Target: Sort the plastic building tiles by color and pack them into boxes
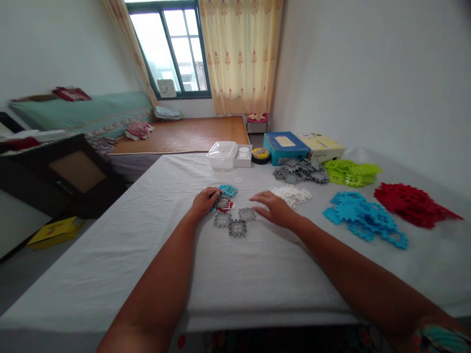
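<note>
My left hand (206, 201) has its fingers closed on the left edge of a small cluster of grey, red and white interlocking building pieces (222, 201). Part of that cluster is hidden behind the fingers. A blue notched piece (228, 190) touches its far side. Over on the right, my right hand (273, 209) is held with fingers apart and nothing in them. Its fingertips are just beside a grey square piece (247, 214). Two more grey square pieces, a left one (222, 220) and a near one (237, 228), lie flat close by.
White frames (291, 195) are heaped beyond my right hand. Farther right lie grey (300, 171), lime green (351, 173), blue (362, 215) and red (414, 205) piles. A clear plastic box (222, 155), a round yellow tin (261, 156) and a blue box (287, 146) stand behind.
</note>
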Motion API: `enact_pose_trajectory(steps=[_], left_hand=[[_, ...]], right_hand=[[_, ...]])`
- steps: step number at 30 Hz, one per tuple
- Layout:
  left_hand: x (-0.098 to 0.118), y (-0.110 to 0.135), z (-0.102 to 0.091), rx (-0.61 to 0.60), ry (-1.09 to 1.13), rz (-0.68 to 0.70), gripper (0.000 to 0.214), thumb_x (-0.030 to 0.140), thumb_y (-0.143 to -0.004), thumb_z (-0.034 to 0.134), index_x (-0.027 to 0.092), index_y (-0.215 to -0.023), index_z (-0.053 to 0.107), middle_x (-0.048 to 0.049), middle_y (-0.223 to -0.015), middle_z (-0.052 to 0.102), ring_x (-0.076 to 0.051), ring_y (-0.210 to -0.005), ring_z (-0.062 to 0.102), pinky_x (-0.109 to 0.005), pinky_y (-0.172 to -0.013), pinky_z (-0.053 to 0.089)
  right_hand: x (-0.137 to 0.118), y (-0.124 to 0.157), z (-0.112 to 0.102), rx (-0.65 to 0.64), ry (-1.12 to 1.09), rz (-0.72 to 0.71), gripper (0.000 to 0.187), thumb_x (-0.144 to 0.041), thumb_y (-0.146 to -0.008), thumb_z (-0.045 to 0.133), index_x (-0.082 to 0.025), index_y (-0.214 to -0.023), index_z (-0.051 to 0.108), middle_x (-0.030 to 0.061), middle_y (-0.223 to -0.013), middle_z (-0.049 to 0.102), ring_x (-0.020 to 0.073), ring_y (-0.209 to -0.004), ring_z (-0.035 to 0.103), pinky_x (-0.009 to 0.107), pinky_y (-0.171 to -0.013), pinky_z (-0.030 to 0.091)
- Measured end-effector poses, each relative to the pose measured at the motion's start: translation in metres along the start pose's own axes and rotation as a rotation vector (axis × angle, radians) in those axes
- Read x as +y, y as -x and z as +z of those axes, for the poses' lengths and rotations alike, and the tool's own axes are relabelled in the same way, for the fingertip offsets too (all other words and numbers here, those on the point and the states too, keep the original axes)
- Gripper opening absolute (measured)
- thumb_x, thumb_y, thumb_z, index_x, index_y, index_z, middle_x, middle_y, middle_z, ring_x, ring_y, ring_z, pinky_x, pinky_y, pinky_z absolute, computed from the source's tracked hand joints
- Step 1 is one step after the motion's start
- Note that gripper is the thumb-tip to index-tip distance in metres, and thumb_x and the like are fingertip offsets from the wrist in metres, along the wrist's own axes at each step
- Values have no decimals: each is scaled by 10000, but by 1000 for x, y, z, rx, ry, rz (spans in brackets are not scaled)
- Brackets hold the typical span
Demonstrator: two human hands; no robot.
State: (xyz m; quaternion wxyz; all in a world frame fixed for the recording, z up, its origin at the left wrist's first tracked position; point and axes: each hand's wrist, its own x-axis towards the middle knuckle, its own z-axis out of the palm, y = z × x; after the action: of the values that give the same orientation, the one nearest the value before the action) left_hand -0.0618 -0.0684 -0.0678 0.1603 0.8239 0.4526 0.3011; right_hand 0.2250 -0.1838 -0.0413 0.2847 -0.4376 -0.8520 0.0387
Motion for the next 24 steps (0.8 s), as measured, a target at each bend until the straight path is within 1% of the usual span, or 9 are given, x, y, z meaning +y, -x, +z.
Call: enact_pose_trajectory(steps=[2,4,7,10,13,15,18,21,24], left_hand=[[-1,0,0,-2,-2,0,351,393,-898,428,216,-1000,713,-56,-1078,704,-207,-1046,629,-340,-973,468],[-2,0,1,-5,-2,0,354,394,-900,426,213,-1005,712,-60,-1087,700,-208,-1054,625,-341,-981,463],[-3,-1,2,-8,-5,-3,347,399,-897,434,221,-1003,712,-52,-1084,701,-205,-1053,624,-338,-984,461],[-4,-1,2,-10,-9,-6,354,397,-897,431,214,-1008,711,-56,-1085,699,-205,-1046,626,-336,-978,463],[-4,-1,3,-7,-9,-9,352,393,-898,426,218,-1008,710,-52,-1091,699,-201,-1045,625,-332,-979,461],[-3,-1,2,-7,-6,-8,351,395,-899,425,223,-1009,709,-48,-1089,700,-201,-1048,624,-332,-978,462],[-3,0,2,-9,-4,-7,357,396,-901,421,216,-1009,710,-55,-1092,700,-204,-1047,625,-334,-972,463],[-4,-1,2,-13,-14,-6,359,393,-902,417,214,-1007,710,-55,-1099,699,-202,-1050,624,-332,-972,460],[-5,-1,2,-10,-24,0,365,394,-906,410,211,-1007,709,-55,-1092,703,-204,-1050,624,-335,-972,460]], right_hand=[[-12,1,11,-134,-80,-126,419,-412,-892,586,-226,-1267,595,98,-1246,623,232,-1126,520,406,-980,430],[-18,2,19,-201,-99,-187,433,-391,-875,616,-234,-1278,590,99,-1286,607,236,-1159,503,415,-996,419],[-17,2,22,-196,-143,-203,314,-258,-920,548,-221,-1221,626,96,-1228,645,203,-1112,536,378,-981,436],[-13,1,19,-159,-161,-208,282,-232,-929,524,-203,-1185,639,91,-1141,681,191,-1044,569,348,-941,463],[-13,1,18,-88,-121,-163,285,-230,-947,478,-179,-1177,638,97,-1058,699,194,-979,589,339,-903,478],[-15,1,17,-21,-102,-101,289,-218,-955,447,-165,-1160,644,102,-1011,704,197,-937,599,333,-870,486],[-15,0,15,56,-116,-1,273,-243,-957,459,-171,-1130,657,97,-979,703,192,-895,612,317,-835,487],[-14,-1,12,69,-153,87,240,-274,-947,499,-190,-1090,672,77,-950,702,175,-853,623,294,-808,481],[-14,-2,11,47,-185,129,202,-293,-931,534,-200,-1030,684,59,-934,706,162,-814,627,277,-779,470]])
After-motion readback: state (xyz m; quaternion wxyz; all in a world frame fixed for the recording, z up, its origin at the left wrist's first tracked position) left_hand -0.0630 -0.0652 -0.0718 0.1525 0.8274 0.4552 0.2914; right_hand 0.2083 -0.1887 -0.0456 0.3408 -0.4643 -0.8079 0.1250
